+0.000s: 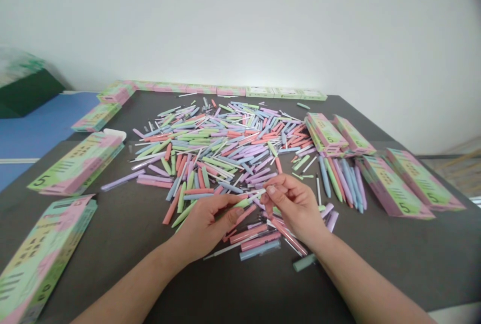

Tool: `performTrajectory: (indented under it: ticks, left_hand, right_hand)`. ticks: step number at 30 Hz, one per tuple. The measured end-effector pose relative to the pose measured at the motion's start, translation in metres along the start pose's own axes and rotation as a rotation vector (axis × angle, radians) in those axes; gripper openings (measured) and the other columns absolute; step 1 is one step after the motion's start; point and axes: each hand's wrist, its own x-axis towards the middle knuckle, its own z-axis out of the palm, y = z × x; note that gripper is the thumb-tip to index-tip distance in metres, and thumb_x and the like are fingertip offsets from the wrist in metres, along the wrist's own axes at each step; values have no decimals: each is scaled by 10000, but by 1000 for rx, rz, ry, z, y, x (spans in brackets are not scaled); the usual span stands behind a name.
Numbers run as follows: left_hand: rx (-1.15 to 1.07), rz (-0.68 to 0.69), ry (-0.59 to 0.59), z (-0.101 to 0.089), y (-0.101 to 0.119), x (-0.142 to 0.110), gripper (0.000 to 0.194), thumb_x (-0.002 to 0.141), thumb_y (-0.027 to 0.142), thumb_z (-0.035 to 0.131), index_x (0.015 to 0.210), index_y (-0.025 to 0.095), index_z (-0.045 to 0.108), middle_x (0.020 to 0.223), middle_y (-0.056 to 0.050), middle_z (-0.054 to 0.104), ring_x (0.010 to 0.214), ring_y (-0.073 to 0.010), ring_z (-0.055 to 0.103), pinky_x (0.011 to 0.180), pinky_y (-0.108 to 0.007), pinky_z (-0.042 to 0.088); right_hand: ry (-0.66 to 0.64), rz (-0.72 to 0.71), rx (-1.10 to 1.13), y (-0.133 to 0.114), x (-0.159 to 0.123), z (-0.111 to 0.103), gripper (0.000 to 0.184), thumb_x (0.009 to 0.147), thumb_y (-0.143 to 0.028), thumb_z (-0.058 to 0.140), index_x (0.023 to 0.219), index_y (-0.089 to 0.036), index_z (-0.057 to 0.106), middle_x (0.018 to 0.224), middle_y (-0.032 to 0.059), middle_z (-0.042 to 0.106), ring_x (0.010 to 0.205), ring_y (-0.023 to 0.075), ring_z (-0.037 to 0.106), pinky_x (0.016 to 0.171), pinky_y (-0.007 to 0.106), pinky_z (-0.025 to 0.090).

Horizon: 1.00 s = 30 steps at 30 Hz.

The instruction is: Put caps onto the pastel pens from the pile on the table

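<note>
A large loose heap of pastel pens and pen parts point(210, 153) in pink, green, lilac and blue covers the middle of a dark grey table point(376, 249). My left hand point(206, 226) and my right hand point(295, 206) meet just in front of the heap. Between their fingertips is a slim pastel green pen point(248, 200) with a white section at its right end. The fingers hide part of it. Several pink and blue pens point(255, 241) lie under and near my hands.
Stacks of pink-and-green printed boxes lie around the heap: at left point(75, 163), front left point(45, 259), and right point(394, 186). More boxes point(225, 90) line the far table edge. A sorted group of pens point(340, 183) lies at right. A blue surface point(37, 128) lies beyond the left edge.
</note>
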Motion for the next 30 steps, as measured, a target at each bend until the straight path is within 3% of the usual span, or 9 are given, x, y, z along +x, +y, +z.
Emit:
performTrajectory:
  ticks: [7,12,18,20,22,24,30]
  left_hand:
    - [24,-8,11,-3,-5,1,286,904,389,537,1039,185,684,627,27,584,462,-86,472,443,-189,375]
    - [-81,23,33,-5,-7,2,263,906,381,537,990,158,648,641,34,535,460,-63,428,419,-175,341]
    - [-183,56,94,-8,-3,3,245,901,368,550,932,147,651,628,39,518,419,-37,390,381,-171,283]
    - [-184,60,126,-8,-2,3,239,895,364,563,927,143,648,621,41,514,411,-35,395,386,-172,299]
    - [-179,57,150,-8,-2,3,244,887,368,574,930,138,645,625,37,523,404,-35,400,387,-175,310]
    - [-178,48,169,-8,-2,3,259,884,385,575,919,137,640,614,36,523,396,-36,397,381,-176,303]
    - [-208,21,196,-8,-4,3,258,872,399,587,901,146,628,600,43,519,376,-29,377,377,-173,272]
  right_hand:
    - [-29,-15,0,4,1,-2,155,833,-332,681,866,-182,663,656,4,694,495,85,580,484,201,459]
    - [-37,-69,-9,0,6,-11,199,853,-343,651,970,-186,688,703,19,681,548,105,577,513,229,473]
    - [265,-282,-87,-28,17,-40,123,840,-297,637,824,-182,678,641,-8,610,510,94,512,463,214,404]
    - [345,-310,-257,-36,20,-52,108,827,-283,645,790,-184,663,589,-28,563,479,86,470,449,211,363]
    - [354,-241,-490,-40,21,-60,125,819,-290,642,760,-180,648,563,-38,535,459,82,437,442,217,328]
    - [281,-133,-724,-43,20,-65,161,815,-303,626,723,-171,639,555,-38,520,464,83,421,452,226,307]
    - [-196,212,-1176,-49,15,-67,180,790,-298,589,785,-177,723,635,-2,648,570,135,535,529,252,369]
